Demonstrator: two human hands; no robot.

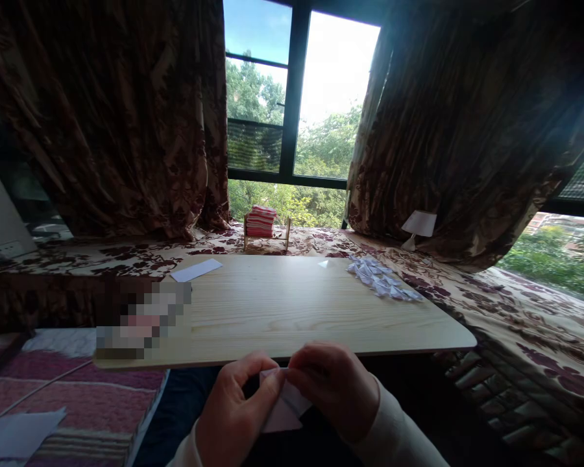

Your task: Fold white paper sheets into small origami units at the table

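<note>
Both hands are close together just in front of the table's near edge, above my lap. My left hand (238, 408) pinches a small piece of white folded paper (283, 415) between thumb and fingers. My right hand (335, 392) grips the same paper near its top, its fingertips beside the left thumb. The paper's lower part hangs below the fingers with a slanted, folded outline. Part of it is hidden behind both hands.
A light wooden table (272, 305) stands ahead. On it are a paper strip (197, 270), a small paper triangle (324, 264) and a pile of folded paper pieces (382, 279). Behind are a rack with folded cloths (261, 222) and a small lamp (419, 224). Paper sheets (22, 433) lie lower left.
</note>
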